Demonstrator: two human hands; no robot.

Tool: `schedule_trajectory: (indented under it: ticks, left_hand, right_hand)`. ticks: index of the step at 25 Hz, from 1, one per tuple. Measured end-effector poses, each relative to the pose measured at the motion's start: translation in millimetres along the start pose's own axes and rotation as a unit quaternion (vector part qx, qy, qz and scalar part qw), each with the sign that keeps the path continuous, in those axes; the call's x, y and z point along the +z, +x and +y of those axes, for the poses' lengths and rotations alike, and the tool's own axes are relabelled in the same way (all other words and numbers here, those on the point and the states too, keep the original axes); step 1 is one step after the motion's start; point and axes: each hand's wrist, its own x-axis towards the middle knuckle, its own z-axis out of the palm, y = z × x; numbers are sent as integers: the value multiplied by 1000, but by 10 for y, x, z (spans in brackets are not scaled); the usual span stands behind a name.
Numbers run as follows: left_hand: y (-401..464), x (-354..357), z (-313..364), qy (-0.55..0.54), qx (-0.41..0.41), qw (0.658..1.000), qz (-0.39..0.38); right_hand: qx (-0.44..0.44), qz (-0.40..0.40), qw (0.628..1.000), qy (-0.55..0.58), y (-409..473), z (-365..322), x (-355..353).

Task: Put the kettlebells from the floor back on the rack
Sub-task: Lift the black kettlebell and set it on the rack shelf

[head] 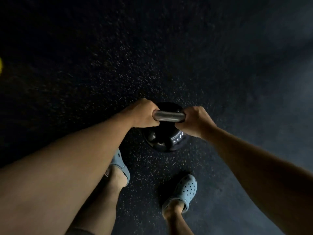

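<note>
A black kettlebell [165, 139] with a bare steel handle is straight below me, over the dark speckled rubber floor. My left hand [144, 114] is closed around the left end of the handle. My right hand [194, 121] is closed around the right end. Both arms reach straight down to it. The frame does not show whether the bell rests on the floor or hangs just above it. The rack is out of view.
My two feet in light blue clogs [185, 189] stand just behind the kettlebell, one on each side. A small yellow patch [0, 66] shows at the far left edge. Dark rubber flooring [152, 56] stretches ahead.
</note>
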Motion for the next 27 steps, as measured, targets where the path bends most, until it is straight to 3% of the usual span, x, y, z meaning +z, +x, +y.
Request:
schedule_trajectory:
  ticks: [12, 19, 27]
  left_hand:
    - [-1061, -3529, -1210, -19, -78, 968, 236]
    - [-1561, -5421, -2271, 49, -157, 922, 352]
    - [-1737, -7252, -3400, 32, -234, 870, 433]
  right_hand:
    - [-234, 50, 968, -75, 1434, -3613, -1712]
    - [-385, 89, 910, -122, 2514, -5866, -2322]
    - [-484, 139, 853, -136, 3779, -7974, -2728]
